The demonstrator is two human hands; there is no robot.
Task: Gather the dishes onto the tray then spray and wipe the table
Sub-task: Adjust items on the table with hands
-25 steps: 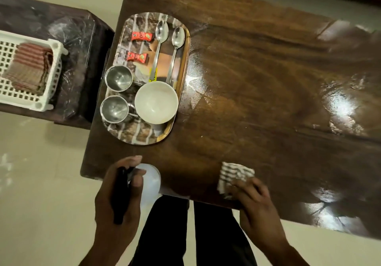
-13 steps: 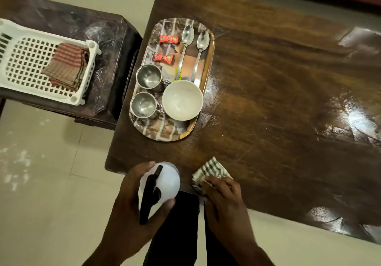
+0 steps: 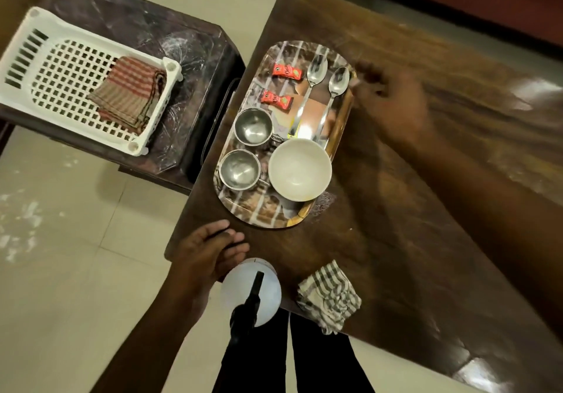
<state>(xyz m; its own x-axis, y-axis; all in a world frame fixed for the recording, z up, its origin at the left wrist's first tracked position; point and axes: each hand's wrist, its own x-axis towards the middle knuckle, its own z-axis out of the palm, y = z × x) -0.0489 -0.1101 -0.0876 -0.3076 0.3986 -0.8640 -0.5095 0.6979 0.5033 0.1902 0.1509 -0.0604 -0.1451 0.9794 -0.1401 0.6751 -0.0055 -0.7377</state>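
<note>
A patterned oval tray (image 3: 259,211) lies at the left end of the wooden table (image 3: 411,240). It carries a white bowl (image 3: 300,169), two steel cups (image 3: 253,126) (image 3: 240,169), two spoons (image 3: 315,72) (image 3: 336,81) and two red sachets (image 3: 286,72) (image 3: 275,99). A white spray bottle (image 3: 251,295) with a black trigger stands on the near edge of the table. My left hand (image 3: 207,255) is just left of it, fingers spread, holding nothing. A checked cloth (image 3: 330,296) lies loose by the near edge. My right hand (image 3: 393,100), blurred, has its fingertips at the tray's far right rim.
A dark side table (image 3: 198,57) stands to the left of the wooden table. On it sits a white plastic basket (image 3: 39,57) holding a folded striped cloth (image 3: 128,91). My legs (image 3: 259,356) are against the near table edge, over pale floor tiles.
My left hand set the spray bottle on the table edge and let go. My right hand left the checked cloth and moved up to the tray's right rim.
</note>
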